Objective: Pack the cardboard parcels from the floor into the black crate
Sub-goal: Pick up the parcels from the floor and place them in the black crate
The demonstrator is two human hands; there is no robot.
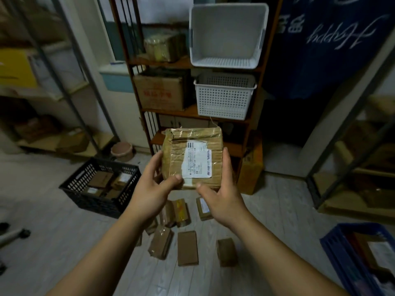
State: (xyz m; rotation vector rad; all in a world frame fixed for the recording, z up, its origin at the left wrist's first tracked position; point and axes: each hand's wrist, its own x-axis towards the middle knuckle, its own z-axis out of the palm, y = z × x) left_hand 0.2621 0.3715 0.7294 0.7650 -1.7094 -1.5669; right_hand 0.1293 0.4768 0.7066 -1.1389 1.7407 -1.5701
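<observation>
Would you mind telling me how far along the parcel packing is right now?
Done: a few packed parcels lie in the black crate. In hand: the left hand and right hand hold one taped parcel. Left: several loose parcels lie on the floor.

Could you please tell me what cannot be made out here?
Head view.
Print on the label of the held parcel: too small, blurred.
Lower layers in the black crate: behind its near wall.
Some floor parcels: behind the left hand and forearm.
The blue crate: cut by the right edge.
</observation>
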